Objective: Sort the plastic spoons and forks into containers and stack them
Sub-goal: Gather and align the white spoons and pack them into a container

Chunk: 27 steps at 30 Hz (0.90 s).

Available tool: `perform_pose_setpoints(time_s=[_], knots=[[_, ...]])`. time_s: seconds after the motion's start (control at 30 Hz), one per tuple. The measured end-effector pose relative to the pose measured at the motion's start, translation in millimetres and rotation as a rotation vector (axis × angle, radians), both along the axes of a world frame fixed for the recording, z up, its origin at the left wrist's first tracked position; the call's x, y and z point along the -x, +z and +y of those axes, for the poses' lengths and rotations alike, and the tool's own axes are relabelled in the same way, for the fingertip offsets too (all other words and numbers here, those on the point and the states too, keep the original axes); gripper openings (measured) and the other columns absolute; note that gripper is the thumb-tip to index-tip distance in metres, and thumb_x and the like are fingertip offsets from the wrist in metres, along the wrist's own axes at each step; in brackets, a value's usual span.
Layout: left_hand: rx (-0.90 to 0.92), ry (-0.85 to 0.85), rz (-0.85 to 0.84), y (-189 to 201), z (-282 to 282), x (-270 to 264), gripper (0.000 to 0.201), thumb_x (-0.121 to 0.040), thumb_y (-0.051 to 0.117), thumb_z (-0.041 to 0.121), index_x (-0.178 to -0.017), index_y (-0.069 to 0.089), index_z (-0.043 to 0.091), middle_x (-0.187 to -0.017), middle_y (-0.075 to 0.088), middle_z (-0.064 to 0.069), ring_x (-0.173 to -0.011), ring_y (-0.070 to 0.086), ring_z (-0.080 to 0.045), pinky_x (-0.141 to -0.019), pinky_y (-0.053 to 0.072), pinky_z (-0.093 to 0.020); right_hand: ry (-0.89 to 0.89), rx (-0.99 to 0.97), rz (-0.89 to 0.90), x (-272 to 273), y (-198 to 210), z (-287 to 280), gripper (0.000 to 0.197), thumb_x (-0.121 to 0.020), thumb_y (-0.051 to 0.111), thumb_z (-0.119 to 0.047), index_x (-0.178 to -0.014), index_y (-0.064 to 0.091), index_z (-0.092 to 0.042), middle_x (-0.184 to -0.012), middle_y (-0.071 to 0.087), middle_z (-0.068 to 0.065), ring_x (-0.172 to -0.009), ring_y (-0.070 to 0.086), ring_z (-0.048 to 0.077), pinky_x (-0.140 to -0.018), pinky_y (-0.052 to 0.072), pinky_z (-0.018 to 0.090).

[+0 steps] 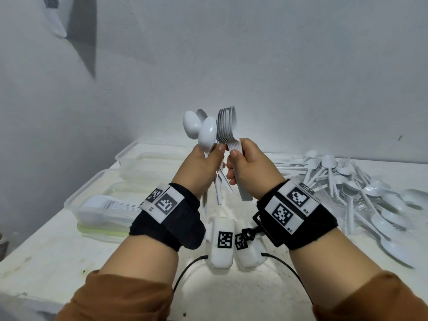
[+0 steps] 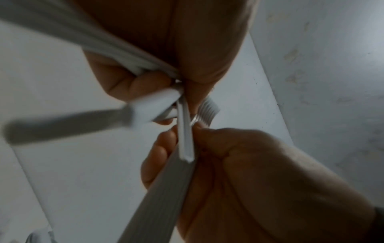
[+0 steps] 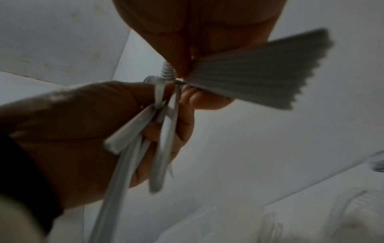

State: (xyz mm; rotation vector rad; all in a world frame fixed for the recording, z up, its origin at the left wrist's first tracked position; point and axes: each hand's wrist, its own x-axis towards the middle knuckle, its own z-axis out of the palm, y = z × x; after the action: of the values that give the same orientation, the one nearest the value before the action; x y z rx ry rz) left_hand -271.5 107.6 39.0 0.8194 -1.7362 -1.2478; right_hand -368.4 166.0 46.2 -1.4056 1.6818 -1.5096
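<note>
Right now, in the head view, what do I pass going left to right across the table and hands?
Clear containers → left hand gripping loose spoons → right hand gripping nested spoon stack → unsorted cutlery pile.

Bare white room corner

Pale wall (image 1: 278,66) fills the upper frame; a dark wedge-shaped shadow (image 1: 85,38) sits upper left; a scuffed white tabletop (image 1: 46,262) spans the bottom.

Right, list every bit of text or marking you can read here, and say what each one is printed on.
"L5" on the left wristband's white tag plate.
"R2" on the right wristband's white tag plate, upper edge.
"R1" on the same plate, lower edge.
The black-and-white square codes on both plates, the white wrist camera housings and the wall marker carry no letters.
The white plastic spoons and clear containers show no print.
</note>
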Motion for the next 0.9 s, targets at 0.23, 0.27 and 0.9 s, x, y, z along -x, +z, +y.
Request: perform_pose_setpoints(time_s=[0.23,0.27,0.9], knots=[[-0.067,-0.008,0.084,0,-3,-4,0.013,-0.092,0.057,0.027,-0.089,0.057,0.015,-0.073,0.058,-0.001,-0.070,0.054,-0.019,-0.069,0.043,-0.035,0.033,-0.067,0.055,1,6,-5,0.019,-0.100,0.035,-0.014,-0.083,0.041,-0.020,-0.074,0.050,-0.001,-0.058,0.049,0.013,-0.053,0.047,0.017],[-0.073,-0.003,0.098,-1,-3,-4,0.010,-0.092,0.056,0.024,-0.086,0.057,0.016,-0.069,0.059,0.002,-0.067,0.055,-0.016,-0.067,0.043,-0.032,0.028,-0.076,0.089,2,7,-6,0.018,-0.100,0.035,-0.014,-0.084,0.043,-0.017,-0.076,0.053,0.000,-0.061,0.052,0.013,-0.055,0.048,0.015],[-0.088,0.106,0.096,0,-4,-2,0.019,-0.097,0.046,0.031,-0.082,0.058,0.027,-0.073,0.051,0.005,-0.066,0.048,-0.010,-0.062,0.038,-0.025,0.010,0.056,-0.123,9,0,4,0.022,-0.100,0.031,-0.009,-0.094,0.050,-0.019,-0.070,0.044,0.001,-0.055,0.039,0.016,-0.054,0.037,0.025]])
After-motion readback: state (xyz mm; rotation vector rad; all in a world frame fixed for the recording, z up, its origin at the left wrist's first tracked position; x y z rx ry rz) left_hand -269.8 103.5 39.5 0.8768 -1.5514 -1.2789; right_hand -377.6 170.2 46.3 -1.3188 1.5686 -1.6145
